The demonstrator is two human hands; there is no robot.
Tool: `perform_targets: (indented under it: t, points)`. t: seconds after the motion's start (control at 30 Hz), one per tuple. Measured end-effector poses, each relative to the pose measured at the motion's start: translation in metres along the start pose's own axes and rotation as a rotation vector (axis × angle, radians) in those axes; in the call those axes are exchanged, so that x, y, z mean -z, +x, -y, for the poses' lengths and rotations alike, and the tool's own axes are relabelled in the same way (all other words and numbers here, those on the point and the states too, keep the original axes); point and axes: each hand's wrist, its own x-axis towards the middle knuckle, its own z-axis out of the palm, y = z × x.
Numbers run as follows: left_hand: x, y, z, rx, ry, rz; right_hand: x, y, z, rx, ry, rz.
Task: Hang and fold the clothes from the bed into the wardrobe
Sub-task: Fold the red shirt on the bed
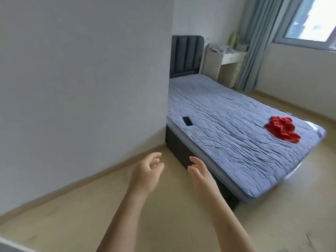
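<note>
Our left hand (147,171) and right hand (200,173) hover empty, fingers loosely spread (a red garment (281,129) lies crumpled on the bed (227,124)).

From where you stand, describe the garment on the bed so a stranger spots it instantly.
Find the bed with the grey-blue quilted cover. Near its foot, on the window side, lies a crumpled red garment. The only other item there is a flat black phone.

Both bare forearms reach forward, side by side. The left grip (148,172) is loosely curled and empty; the right grip (201,172) is empty too, fingers nearly straight, palm turned inward.
</note>
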Motion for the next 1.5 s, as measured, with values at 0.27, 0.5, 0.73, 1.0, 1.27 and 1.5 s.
perform_targets:
  t: [0.27, 0.5, 0.73, 1.0, 1.27, 1.5]
  points:
    - [-0.191, 0.060, -0.035, -0.065, 0.060, 0.437, 0.139, 0.047, -0.091, -0.210, 0.148, -0.320]
    - [-0.345, 0.142, -0.080, -0.162, 0.145, 0.705, 0.250, 0.136, -0.146, -0.290, 0.226, -0.548]
    - [-0.460, 0.197, -0.129, -0.175, 0.203, 0.868, 0.340, 0.202, -0.164, -0.350, 0.259, -0.664]
    - [-0.591, 0.216, -0.160, -0.143, 0.253, 0.977, 0.440, 0.241, -0.204, -0.431, 0.348, -0.745]
    - [-0.770, 0.227, -0.199, -0.091, 0.235, 0.925, 0.608, 0.302, -0.263, -0.434, 0.322, -0.695]
    - [-0.914, 0.225, -0.255, -0.015, 0.214, 0.936, 0.756, 0.340, -0.308, -0.482, 0.286, -0.650]
